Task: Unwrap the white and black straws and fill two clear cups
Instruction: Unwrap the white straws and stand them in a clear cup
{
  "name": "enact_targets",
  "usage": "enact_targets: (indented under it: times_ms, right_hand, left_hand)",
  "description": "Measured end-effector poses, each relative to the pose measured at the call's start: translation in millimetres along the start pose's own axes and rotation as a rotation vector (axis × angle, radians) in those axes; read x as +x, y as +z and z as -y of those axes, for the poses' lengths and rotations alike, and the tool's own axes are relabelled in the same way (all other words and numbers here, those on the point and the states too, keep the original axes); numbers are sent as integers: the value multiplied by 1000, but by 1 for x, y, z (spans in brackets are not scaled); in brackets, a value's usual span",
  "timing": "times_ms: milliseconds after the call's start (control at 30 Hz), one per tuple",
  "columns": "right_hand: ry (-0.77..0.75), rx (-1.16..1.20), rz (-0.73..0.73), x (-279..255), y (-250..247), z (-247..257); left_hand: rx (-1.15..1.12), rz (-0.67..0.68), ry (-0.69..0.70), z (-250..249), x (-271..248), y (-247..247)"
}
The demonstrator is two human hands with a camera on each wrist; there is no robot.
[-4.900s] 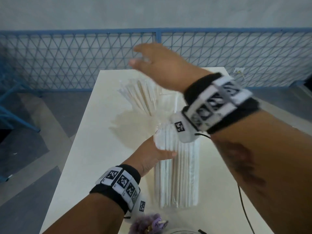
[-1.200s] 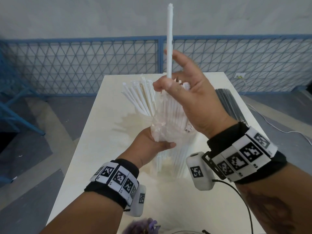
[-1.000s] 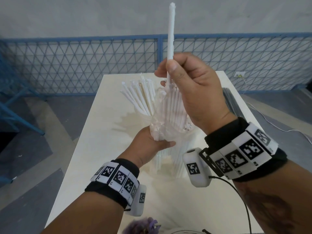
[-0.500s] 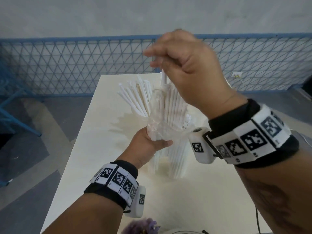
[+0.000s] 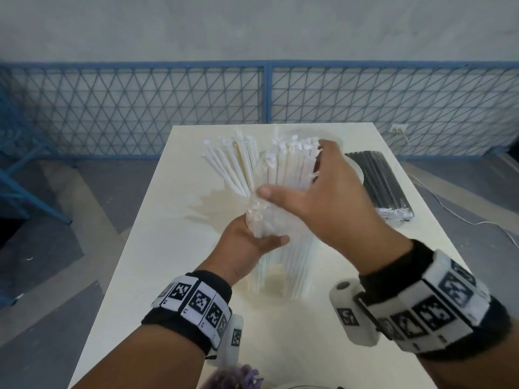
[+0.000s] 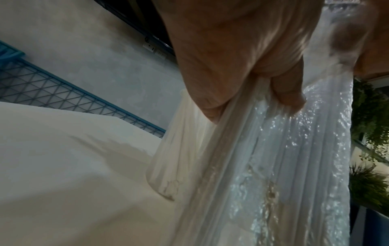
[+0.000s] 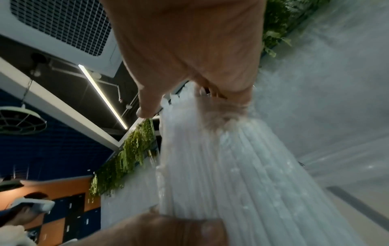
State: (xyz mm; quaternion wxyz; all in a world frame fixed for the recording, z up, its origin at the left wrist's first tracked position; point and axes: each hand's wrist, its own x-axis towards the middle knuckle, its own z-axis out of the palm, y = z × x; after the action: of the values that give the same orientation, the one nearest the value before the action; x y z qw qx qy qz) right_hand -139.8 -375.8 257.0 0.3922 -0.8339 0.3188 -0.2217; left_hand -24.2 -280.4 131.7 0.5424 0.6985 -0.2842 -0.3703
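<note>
A bundle of white straws (image 5: 289, 164) stands upright on the table in a clear plastic wrapper (image 5: 261, 217) that is open at the top. My left hand (image 5: 252, 242) grips the wrapper and bundle at mid-height, seen close in the left wrist view (image 6: 242, 66). My right hand (image 5: 314, 197) wraps the top of the bundle, thumb on the left and fingers on the far right; its fingers are blurred in the right wrist view (image 7: 189, 58). Behind stands a clear cup (image 6: 168, 163) holding several white straws (image 5: 233, 164). A pack of black straws (image 5: 379, 186) lies at the right.
The cream table (image 5: 168, 248) is bare on its left half and in front of the bundle. A second clear cup (image 5: 356, 169) peeks out behind my right hand. A thin cable (image 5: 463, 220) trails off the right edge. A blue mesh fence (image 5: 140, 113) runs behind the table.
My right hand held one white straw high, carried it down toward the cup behind, and has come back to the bundle's top without it. The left hand kept its grip.
</note>
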Motion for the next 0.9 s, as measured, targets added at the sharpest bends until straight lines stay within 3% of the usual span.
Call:
enact_targets:
  times_ms: [67, 167, 433, 667, 800, 900]
  right_hand:
    - [30, -29, 51, 7, 10, 0]
    - [19, 0, -17, 17, 21, 0]
    - [27, 393, -97, 30, 9, -4]
    - [30, 286, 416, 38, -39, -2]
    - [-35, 258, 470, 39, -42, 4]
    - [-46, 456, 407, 40, -40, 10]
  left_hand:
    - [10, 19, -11, -1, 0, 1]
    - [4, 72, -5, -4, -4, 2]
    - [19, 118, -16, -9, -3, 0]
    - [91, 183, -21, -12, -7, -3]
    - [134, 285, -33, -17, -7, -5]
    - [116, 307, -40, -14, -7, -5]
